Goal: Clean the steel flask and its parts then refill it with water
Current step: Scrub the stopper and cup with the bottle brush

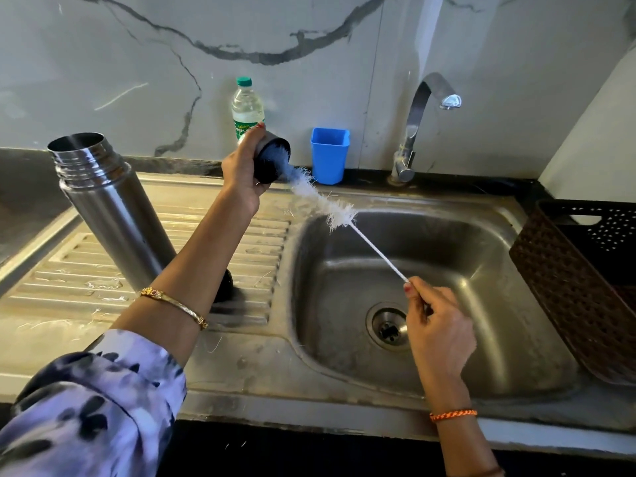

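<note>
Over the steel sink [481,242], a person's left hand [241,170] holds a dark flask cap [272,160] aloft near the sink's back edge, fingers wrapped round its side and its open mouth turned toward the basin. The right hand [437,325], above the drain [389,327], pinches the thin white handle of a bottle brush [330,204] between thumb and fingers; the brush's bristled head reaches up and left, its tip inside the cap.

On the ribbed draining board [103,287] at the sink's left side stands the open steel flask [110,201], its threaded mouth uncovered; it appears to lean leftward, though the wide lens may be bending it. A small dark object, possibly another flask part, sits on the board just behind the left forearm, mostly hidden. Water beads on the ribs near the board's front edge.

Along the back edge, against the marble-patterned wall, a clear plastic bottle [246,108] with a green cap stands behind the raised hand, a blue plastic cup [329,154] just to its right, and the curved tap [423,122] beyond that. A dark perforated basket [568,287] rests at the sink's right edge.
</note>
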